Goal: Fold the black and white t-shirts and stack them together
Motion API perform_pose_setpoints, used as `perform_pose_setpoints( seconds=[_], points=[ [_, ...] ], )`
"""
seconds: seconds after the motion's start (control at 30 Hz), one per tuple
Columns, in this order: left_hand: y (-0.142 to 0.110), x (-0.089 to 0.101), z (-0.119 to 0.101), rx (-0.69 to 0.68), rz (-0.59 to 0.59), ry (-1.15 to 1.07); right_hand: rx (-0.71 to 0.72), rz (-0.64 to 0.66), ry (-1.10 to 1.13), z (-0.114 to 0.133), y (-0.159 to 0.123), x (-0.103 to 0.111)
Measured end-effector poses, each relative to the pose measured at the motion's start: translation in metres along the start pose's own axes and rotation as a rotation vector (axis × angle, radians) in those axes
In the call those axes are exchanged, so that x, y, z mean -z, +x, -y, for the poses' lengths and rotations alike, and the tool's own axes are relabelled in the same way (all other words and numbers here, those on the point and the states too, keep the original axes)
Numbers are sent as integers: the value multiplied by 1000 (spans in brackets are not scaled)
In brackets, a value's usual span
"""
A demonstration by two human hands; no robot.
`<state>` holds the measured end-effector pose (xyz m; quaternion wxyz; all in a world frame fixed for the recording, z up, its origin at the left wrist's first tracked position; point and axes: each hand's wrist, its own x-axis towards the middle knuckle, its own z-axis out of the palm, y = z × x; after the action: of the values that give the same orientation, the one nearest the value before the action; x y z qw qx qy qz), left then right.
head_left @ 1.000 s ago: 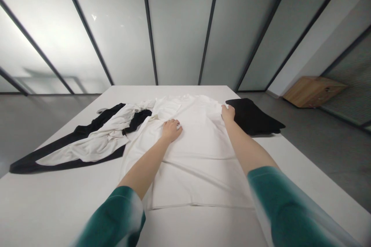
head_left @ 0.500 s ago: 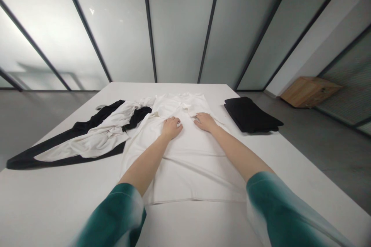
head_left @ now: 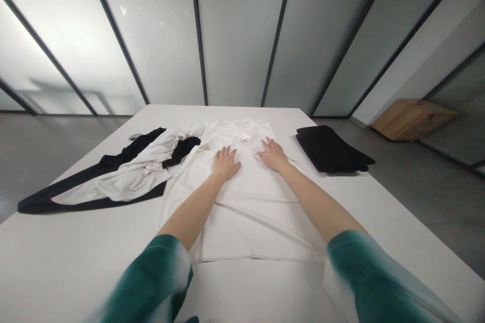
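Across the middle of the white flat table (head_left: 94,257), near edge to far edge, I register the white fabric shirt (head_left: 261,222); my left hand (head_left: 226,163) and right hand (head_left: 274,155) rest on it, fingers spread.

The shirt (head_left: 261,222) lies spread along the middle of the table (head_left: 87,247). Just to its left is the heap (head_left: 140,174), one garment lying over another, with a disc (head_left: 134,137) by its far left side. Right of the shirt, apart from it, the stack (head_left: 331,149) sits near the table's right edge. The partition (head_left: 235,35) stands behind the table; the cabinet (head_left: 411,120) is beyond, far right.
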<state>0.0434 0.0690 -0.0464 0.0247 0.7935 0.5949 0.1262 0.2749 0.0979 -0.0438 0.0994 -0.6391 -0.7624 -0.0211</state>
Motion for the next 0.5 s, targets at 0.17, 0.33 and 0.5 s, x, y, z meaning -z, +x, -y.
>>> perform_pose_setpoints(
  seconds=[0.17, 0.33, 0.5],
  points=[
    [-2, -1, 2, -31, 139, 61, -131, 202, -42, 2, -9, -9],
    [-4, -3, 2, -123, 186, 63, -221, 203, -46, 2, -19, -8],
    [-10, -6, -4, -175, 204, 91, -266, 190, -32, 2, -25, -10]
  ],
)
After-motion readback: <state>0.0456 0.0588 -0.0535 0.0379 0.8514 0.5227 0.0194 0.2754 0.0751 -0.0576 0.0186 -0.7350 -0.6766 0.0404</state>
